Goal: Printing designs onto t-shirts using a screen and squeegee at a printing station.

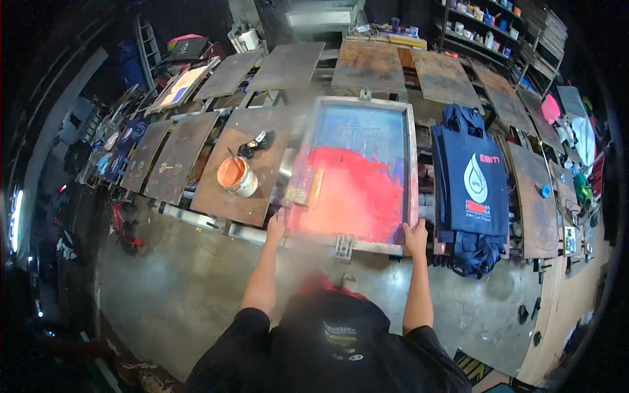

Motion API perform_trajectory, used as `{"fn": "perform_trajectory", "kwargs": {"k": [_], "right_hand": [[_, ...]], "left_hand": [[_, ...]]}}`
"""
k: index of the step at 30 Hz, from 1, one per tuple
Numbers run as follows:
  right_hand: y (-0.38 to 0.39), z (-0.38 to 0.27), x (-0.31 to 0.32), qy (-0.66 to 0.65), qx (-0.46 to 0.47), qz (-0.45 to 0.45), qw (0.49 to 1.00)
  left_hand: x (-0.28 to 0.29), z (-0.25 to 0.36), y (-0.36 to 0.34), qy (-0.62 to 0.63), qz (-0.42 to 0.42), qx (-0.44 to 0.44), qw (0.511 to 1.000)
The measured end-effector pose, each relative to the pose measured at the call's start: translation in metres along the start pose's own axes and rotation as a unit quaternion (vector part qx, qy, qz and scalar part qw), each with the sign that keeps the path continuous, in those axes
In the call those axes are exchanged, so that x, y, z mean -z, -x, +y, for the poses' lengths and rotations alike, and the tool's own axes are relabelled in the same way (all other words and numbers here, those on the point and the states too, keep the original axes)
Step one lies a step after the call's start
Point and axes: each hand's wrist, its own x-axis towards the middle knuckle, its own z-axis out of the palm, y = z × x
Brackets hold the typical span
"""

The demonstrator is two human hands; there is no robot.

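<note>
A wooden-framed printing screen [411, 154] lies in front of me over one of the boards. Red-orange ink [357, 203] covers the lower part of its blue mesh. My left hand [276, 226] grips the frame's near left corner, its fingers partly hidden. At the near right corner, my right hand [415, 238] is closed round the wood. A squeegee [315, 188] rests on the left side of the screen, partly blurred. The near rail of the frame has a metal hinge clamp [344, 246] at its middle.
Left of the screen, a board [229, 200] bears a bucket of orange ink [244, 181] and a small black object [257, 144]. Dark blue tote bags [452, 177] with a printed drop lie on the right. More boards stand in rows; shelves [481, 33] hold containers behind.
</note>
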Motion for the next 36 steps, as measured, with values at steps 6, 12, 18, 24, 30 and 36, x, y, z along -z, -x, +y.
{"fn": "perform_trajectory", "kwargs": {"k": [6,12,18,24,30,36], "right_hand": [[0.005,0.006,0.001,0.059,-0.009,-0.008,0.998],[-0.003,-0.05,-0.006,0.338,-0.08,-0.049,0.937],[-0.032,-0.179,-0.093,0.107,0.301,0.109,0.941],[-0.021,-0.363,-0.225,0.021,0.385,-0.063,0.921],[-0.005,-0.463,-0.326,-0.015,0.452,-0.114,0.885],[-0.003,-0.478,-0.373,0.084,0.441,-0.151,0.881]], "left_hand": [[0.001,0.04,0.025,-0.103,0.023,-0.09,0.99],[0.011,0.003,0.024,-0.053,0.021,-0.084,0.995],[0.088,0.037,0.026,-0.072,0.043,-0.164,0.983],[0.158,-0.003,-0.039,-0.031,0.204,-0.198,0.958],[0.215,-0.025,-0.053,-0.112,0.153,-0.138,0.972],[0.233,-0.023,-0.078,-0.092,0.086,-0.211,0.969]]}}
